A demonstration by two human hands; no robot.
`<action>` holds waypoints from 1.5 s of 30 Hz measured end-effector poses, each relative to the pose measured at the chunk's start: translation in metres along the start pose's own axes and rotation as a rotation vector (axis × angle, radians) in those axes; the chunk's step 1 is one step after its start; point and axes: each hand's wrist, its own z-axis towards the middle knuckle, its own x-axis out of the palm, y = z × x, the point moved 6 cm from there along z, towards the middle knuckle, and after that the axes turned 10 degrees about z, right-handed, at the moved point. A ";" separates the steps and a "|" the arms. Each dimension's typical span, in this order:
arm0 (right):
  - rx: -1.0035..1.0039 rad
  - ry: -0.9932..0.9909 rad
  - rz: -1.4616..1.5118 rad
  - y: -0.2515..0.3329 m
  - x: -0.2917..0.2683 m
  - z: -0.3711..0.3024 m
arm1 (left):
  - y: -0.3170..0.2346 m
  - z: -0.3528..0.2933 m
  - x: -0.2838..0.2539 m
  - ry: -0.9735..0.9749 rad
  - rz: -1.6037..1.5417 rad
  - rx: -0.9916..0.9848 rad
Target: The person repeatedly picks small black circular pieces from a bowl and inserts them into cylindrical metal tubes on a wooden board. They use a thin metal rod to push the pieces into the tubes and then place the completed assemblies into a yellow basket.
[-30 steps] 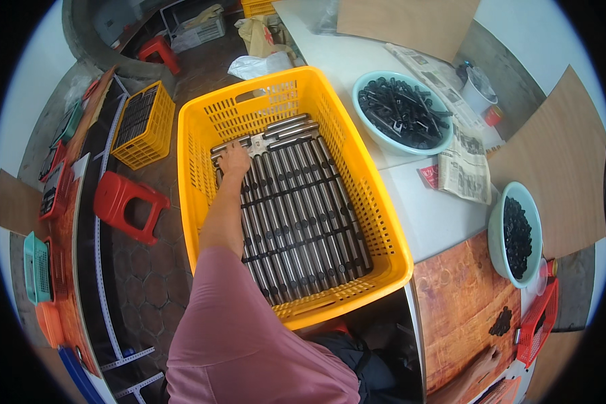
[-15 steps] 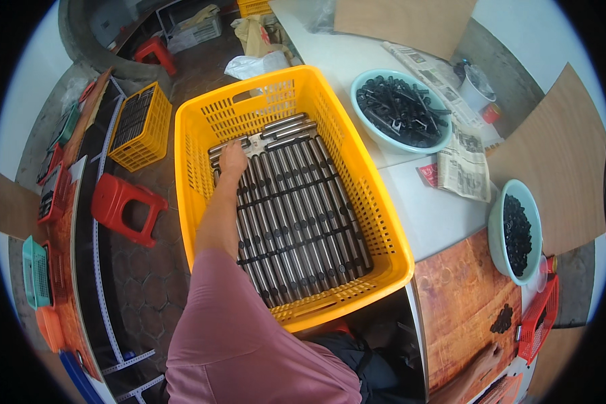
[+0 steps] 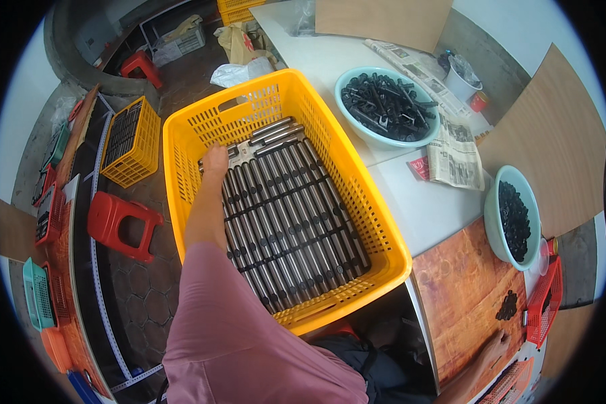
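Note:
A yellow perforated crate (image 3: 286, 328) stands in front of me, holding rows of shiny metal tubes (image 3: 296, 225) with black ends. My left hand (image 3: 215, 160) reaches into its far left part. Its fingers curl downward around a metal tube (image 3: 233, 151) lying crosswise, though the fingertips are hidden. Several more tubes (image 3: 275, 130) lie slanted at the crate's far end, beside a pale patch. My right hand (image 3: 495, 348) rests on the wood-patterned board at lower right, fingers loosely extended, nothing visible in them. A small pile of black pieces (image 3: 507, 306) lies just beyond it.
A pale blue basin (image 3: 352, 123) with black parts stands on the white table beside newspaper (image 3: 456, 156). Another basin (image 3: 494, 225) with small black pieces and a red basket (image 3: 544, 306) are at right. On the left are a red stool (image 3: 108, 219) and another yellow crate (image 3: 149, 138).
The view has shifted slightly, so most things appear a little further left. My left hand stays at the crate's far left part, and my right hand stays on the board.

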 end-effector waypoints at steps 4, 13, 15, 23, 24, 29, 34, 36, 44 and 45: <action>0.022 -0.017 -0.009 -0.006 0.000 0.000 | 0.003 -0.002 0.004 -0.021 -0.001 0.044; -0.037 -0.025 -0.034 0.003 0.001 -0.003 | -0.010 -0.007 -0.005 -0.092 -0.009 0.184; -0.022 0.014 -0.029 0.010 0.002 -0.003 | -0.020 -0.003 -0.003 -0.055 -0.026 0.152; -0.046 -0.023 -0.002 -0.001 0.002 -0.003 | -0.037 -0.003 -0.007 -0.076 -0.092 0.127; -0.052 -0.027 0.028 0.000 0.001 -0.003 | -0.038 -0.004 -0.008 -0.090 -0.100 0.141; -0.054 -0.067 -0.050 0.003 -0.002 -0.004 | -0.038 0.000 -0.003 -0.036 -0.077 0.098; -0.039 -0.045 -0.051 0.006 -0.003 -0.005 | -0.039 0.000 -0.003 -0.052 -0.113 0.072; -0.045 -0.053 -0.072 0.007 -0.003 -0.005 | -0.041 -0.003 -0.008 -0.092 -0.153 0.063; -0.017 -0.009 -0.060 0.013 0.000 -0.006 | -0.048 -0.007 -0.005 0.010 -0.190 0.032; -0.015 -0.010 -0.061 0.015 -0.003 -0.007 | -0.051 -0.008 -0.009 0.021 -0.196 0.014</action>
